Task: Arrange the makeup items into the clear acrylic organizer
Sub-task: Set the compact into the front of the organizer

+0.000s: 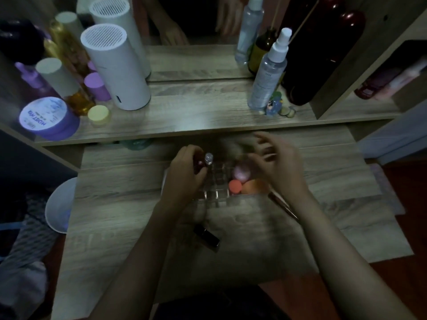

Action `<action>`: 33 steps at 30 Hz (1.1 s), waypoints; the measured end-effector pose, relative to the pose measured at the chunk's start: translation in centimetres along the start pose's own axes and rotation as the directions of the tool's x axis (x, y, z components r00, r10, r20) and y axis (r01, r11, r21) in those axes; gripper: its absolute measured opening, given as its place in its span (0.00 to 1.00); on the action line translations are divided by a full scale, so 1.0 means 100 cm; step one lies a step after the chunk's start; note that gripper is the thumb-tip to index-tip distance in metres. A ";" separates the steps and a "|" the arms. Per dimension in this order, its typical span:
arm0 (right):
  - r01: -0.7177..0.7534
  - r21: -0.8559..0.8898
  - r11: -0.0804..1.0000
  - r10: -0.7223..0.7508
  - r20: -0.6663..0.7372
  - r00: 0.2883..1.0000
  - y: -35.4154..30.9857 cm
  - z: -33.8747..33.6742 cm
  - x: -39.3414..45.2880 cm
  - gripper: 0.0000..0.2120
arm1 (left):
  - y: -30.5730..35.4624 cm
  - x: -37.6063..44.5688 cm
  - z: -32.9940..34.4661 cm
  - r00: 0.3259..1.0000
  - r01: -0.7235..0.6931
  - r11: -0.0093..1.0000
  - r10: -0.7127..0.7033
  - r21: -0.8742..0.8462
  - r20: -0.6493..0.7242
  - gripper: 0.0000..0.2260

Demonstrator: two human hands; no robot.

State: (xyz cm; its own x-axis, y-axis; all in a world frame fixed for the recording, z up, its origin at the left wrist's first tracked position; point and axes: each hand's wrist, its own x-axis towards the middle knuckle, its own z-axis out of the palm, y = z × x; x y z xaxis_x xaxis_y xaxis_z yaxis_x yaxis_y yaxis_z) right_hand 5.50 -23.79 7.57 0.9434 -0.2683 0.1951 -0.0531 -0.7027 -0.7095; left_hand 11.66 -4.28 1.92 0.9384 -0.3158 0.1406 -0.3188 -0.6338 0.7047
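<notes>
A clear gridded organizer (216, 192) is set mid-desk — pink, coral and orange sponges (241, 173) are held in its right-hand cells.

The bench (129, 204) is matt, grained wood. The organizer (217, 192) is clear, glossy acrylic. A dark lipstick tube (206, 237) shines like lacquered plastic; the sponges (251, 187) look soft and matt.

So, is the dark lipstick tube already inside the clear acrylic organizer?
No, the dark lipstick tube lies on the wooden desk in front of the clear acrylic organizer, outside its compartments.
</notes>
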 end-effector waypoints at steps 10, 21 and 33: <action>-0.359 -0.466 0.809 0.485 0.183 0.855 0.110 -0.029 -0.098 0.12 | 0.014 0.000 0.002 0.998 -0.061 0.998 0.061 0.030 -0.004 0.10; -0.286 -0.087 0.954 0.270 -0.166 0.948 0.078 -0.062 -0.063 0.03 | 0.010 0.003 -0.002 0.996 -0.081 0.996 0.081 0.027 -0.026 0.10; 0.139 -0.225 0.964 -0.086 0.232 0.969 -0.008 0.010 0.005 0.09 | -0.027 -0.083 -0.039 0.961 0.243 0.970 -0.242 -0.016 -0.137 0.22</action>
State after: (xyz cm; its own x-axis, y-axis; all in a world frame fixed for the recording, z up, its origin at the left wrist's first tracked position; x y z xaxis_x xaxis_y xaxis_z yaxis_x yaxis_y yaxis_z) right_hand 6.30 -22.68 7.57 0.9946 -0.0468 0.0924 0.0063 -0.8633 -0.5047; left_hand 5.26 2.76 1.57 0.9968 -0.0533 0.0592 -0.0796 -0.6804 0.7285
